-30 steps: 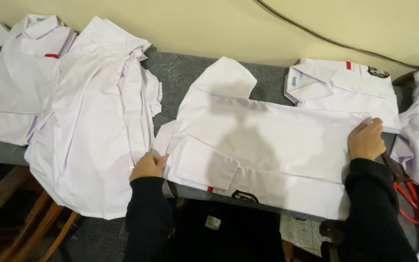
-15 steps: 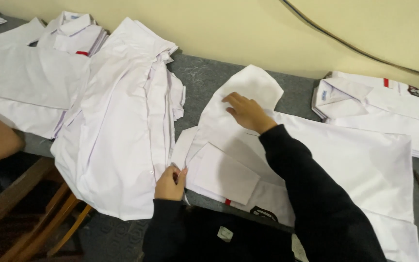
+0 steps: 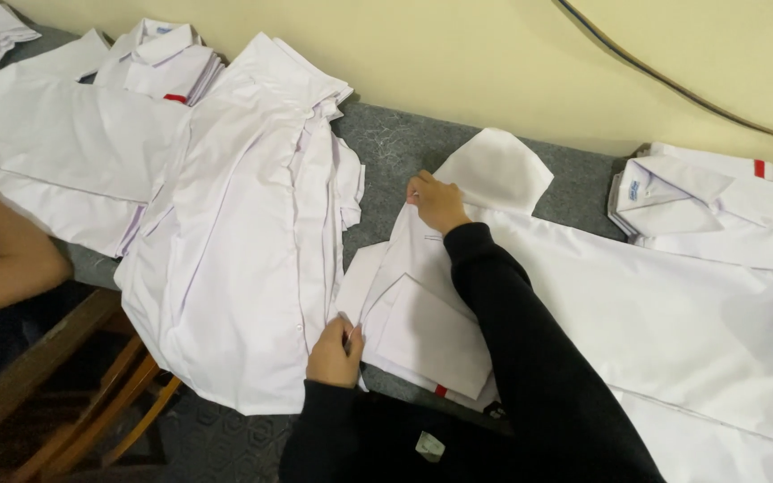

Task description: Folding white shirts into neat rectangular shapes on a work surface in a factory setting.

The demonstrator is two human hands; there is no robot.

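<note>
A white shirt (image 3: 673, 313) lies face down and partly folded on the grey table (image 3: 395, 143). My right hand (image 3: 436, 201) reaches across it and pinches the cloth near the shoulder, just below its short sleeve (image 3: 494, 170). My left hand (image 3: 335, 351) grips the shirt's near left edge at the table's front. Both arms wear black sleeves.
A loose heap of white shirts (image 3: 243, 250) lies left of my hands and hangs over the front edge. Folded shirts (image 3: 158, 67) sit at the back left, another folded shirt (image 3: 717, 197) at the right. Another person's bare arm (image 3: 2, 259) is at far left. A wooden chair (image 3: 55, 385) stands below.
My right hand went from the shirt's right edge across to its left shoulder. My left hand stayed on the near left edge. The view swung left.
</note>
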